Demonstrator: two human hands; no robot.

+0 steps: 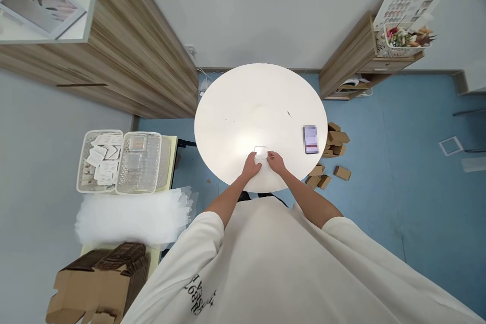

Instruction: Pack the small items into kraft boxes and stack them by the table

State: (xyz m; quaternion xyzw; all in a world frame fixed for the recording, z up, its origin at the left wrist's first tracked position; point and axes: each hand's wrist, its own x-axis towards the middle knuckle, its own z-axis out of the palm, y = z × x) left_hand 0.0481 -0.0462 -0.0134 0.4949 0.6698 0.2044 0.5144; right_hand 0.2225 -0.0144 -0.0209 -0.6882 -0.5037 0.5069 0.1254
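A small, clear, square plastic box (260,152) is on the white round table (258,91), close to its front edge. My left hand (250,166) grips the box's left side, with the thumb near its front edge. At the right side, the fingers of my right hand (276,162) are closed on the box's edge. What the box contains, if anything, is too small to tell.
A phone (311,139) lies on the table's right. Small brown boxes (336,139) sit on the floor beyond. At left, white baskets (138,162) hold clear boxes and white cards, near white bags (129,217) and flattened cardboard (94,288). A wooden cabinet (140,35) stands at back left.
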